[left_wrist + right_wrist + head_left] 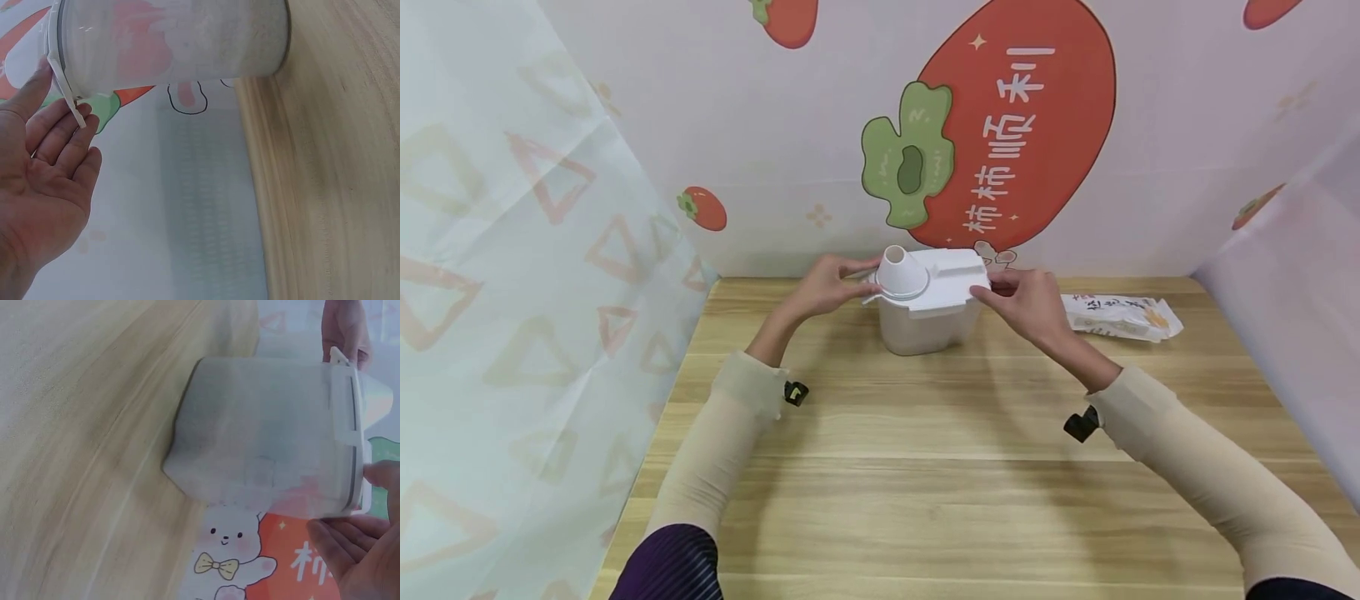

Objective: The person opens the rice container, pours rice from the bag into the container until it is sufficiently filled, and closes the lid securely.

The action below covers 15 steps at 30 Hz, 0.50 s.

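Note:
A translucent plastic storage container (917,332) stands upright on the wooden table near the back wall. On top is its white lid (951,292), with a cone-shaped spout (901,275) on the left side. My left hand (827,287) pinches the lid's left edge, thumb above and fingers beneath a projecting tab (74,109). At the opposite end, my right hand (1030,304) grips the lid's rim between thumb and fingers. Something pale and grainy shows near the container's base in the left wrist view; what it is cannot be made out.
A white printed packet (1122,317) lies on the table to the right, just beyond my right hand. Behind the container rises a wall covering (797,150) with persimmon pictures. A patterned side panel (527,333) borders the table at the left.

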Available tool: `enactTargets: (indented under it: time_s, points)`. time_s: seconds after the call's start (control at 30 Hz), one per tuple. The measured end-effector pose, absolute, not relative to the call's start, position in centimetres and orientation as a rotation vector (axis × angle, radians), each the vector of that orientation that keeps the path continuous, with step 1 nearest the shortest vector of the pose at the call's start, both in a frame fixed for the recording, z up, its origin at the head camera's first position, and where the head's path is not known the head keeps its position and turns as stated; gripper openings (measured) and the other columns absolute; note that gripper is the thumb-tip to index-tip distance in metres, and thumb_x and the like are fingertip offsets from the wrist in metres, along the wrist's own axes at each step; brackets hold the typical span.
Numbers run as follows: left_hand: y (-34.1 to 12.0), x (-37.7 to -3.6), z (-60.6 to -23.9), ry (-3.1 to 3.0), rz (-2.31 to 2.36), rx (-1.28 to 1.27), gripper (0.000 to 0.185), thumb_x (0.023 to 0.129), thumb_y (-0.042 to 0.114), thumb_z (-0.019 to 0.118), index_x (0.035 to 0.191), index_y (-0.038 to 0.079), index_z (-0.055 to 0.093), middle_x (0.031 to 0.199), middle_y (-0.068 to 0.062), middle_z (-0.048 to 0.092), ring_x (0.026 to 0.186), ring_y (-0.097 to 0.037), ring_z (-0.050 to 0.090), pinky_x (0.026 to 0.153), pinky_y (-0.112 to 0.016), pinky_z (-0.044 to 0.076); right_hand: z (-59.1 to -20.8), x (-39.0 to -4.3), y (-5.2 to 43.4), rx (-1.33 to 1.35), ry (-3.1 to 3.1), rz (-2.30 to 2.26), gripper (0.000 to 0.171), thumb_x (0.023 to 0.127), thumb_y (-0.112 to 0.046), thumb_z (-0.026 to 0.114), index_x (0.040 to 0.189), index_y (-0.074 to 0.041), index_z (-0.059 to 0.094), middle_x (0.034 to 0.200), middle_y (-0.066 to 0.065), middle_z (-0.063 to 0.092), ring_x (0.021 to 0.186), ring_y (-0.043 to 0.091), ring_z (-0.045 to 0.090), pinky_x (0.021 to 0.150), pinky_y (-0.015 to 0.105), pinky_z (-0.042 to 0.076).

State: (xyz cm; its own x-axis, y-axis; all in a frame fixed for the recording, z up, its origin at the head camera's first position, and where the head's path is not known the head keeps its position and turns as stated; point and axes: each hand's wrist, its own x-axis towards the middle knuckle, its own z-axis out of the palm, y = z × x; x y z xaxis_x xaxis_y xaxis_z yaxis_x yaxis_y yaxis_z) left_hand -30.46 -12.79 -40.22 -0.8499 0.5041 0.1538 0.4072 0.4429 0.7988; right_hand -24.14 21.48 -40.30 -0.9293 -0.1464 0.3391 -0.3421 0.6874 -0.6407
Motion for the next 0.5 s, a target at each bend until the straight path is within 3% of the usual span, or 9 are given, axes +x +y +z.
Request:
enactTargets:
  time_s: [0.07,0.17,0.3,0.4,0.5]
  points:
    - [-12.9,-30.4,-40.3,2.575,1.404,0.809,0.053,0.093,0.024,0.085,0.141,0.009,0.068,0.142,-0.010,0.066,0.140,-0.026,0.058,0.116,-0.045,0.047,-39.8,-24.0,21.7,0.420,-2.680,1.074,0.039,0.094,-0.026,0.084,0.121,0.002,0.079,0.106,0.019,0.080,0.091,0.031,0.080,0.067,0.012,0.054]
    - [-12.9,-30.0,-40.2,2.601,1.401,0.794,0.056,0.094,0.027,0.084,0.144,0.011,0.066,0.145,-0.009,0.064,0.142,-0.026,0.056,0.117,-0.044,0.045,-38.8,-24.1,22.2,0.469,-2.772,1.043,0.039,0.092,-0.028,0.085,0.121,-0.001,0.080,0.105,0.016,0.081,0.092,0.030,0.080,0.073,0.028,0.063]
    - [-12.4,-29.3,-40.0,2.678,1.304,0.807,0.073,0.090,0.038,0.085,0.153,0.011,0.057,0.152,-0.010,0.059,0.145,-0.026,0.053,0.119,-0.045,0.043,-37.7,-24.9,23.1,0.575,-2.869,1.071,0.057,0.089,-0.027,0.088,0.138,-0.003,0.070,0.130,0.017,0.074,0.113,0.035,0.075,0.092,0.049,0.062]
    - [-11.6,-28.8,-40.0,2.708,1.265,0.816,0.088,0.085,0.044,0.088,0.157,0.009,0.051,0.156,-0.011,0.055,0.147,-0.026,0.050,0.121,-0.044,0.040,-37.5,-25.8,23.7,0.683,-2.873,1.133,0.078,0.085,-0.021,0.092,0.153,-0.004,0.056,0.151,0.018,0.060,0.132,0.040,0.063,0.103,0.054,0.055]
    - [-10.9,-28.6,-40.2,2.723,1.273,0.810,0.094,0.081,0.043,0.092,0.157,0.007,0.050,0.156,-0.012,0.056,0.144,-0.027,0.053,0.120,-0.042,0.041,-37.7,-26.9,23.9,0.791,-2.851,1.159,0.088,0.082,-0.016,0.094,0.157,-0.004,0.050,0.156,0.018,0.054,0.140,0.041,0.056,0.108,0.055,0.050]
